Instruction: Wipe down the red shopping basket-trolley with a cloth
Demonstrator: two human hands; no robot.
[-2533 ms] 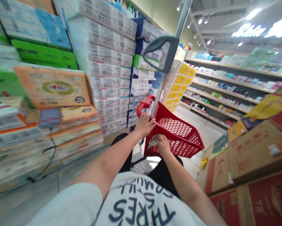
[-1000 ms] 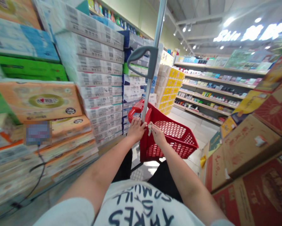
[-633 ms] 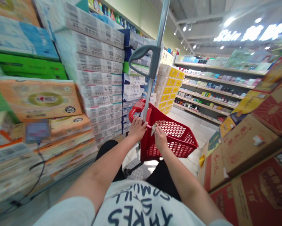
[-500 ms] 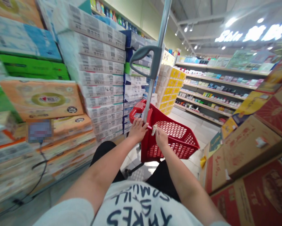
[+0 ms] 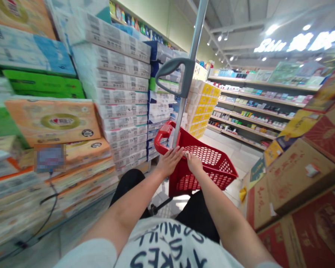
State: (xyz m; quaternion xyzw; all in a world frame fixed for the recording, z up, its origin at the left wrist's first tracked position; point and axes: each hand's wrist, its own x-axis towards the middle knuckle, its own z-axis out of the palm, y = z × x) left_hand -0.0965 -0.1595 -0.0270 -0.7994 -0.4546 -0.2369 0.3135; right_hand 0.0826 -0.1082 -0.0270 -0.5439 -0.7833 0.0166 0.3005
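A red shopping basket on wheels (image 5: 206, 160), with perforated sides, stands in front of my knees. A metal pole with a grey handle (image 5: 186, 77) rises from its near end. My left hand (image 5: 169, 162) lies over the near rim at the foot of the pole, fingers stretched out and pointing right. Just right of it, my right hand (image 5: 195, 164) is closed in a pinch on a small crumpled whitish cloth or tissue (image 5: 186, 153) at the rim. Most of that piece is hidden by the fingers.
Stacked tissue packs (image 5: 55, 121) and tall white bundles (image 5: 122, 89) line the left side. Cardboard cartons (image 5: 296, 178) are piled on the right. Stocked shelves (image 5: 251, 108) stand behind the tiled floor (image 5: 227, 143). A cable (image 5: 52, 208) hangs low at the left.
My left hand has shifted right along the rim, closer to my right hand. Less of the whitish piece shows at my right fingers. The view has shifted slightly.
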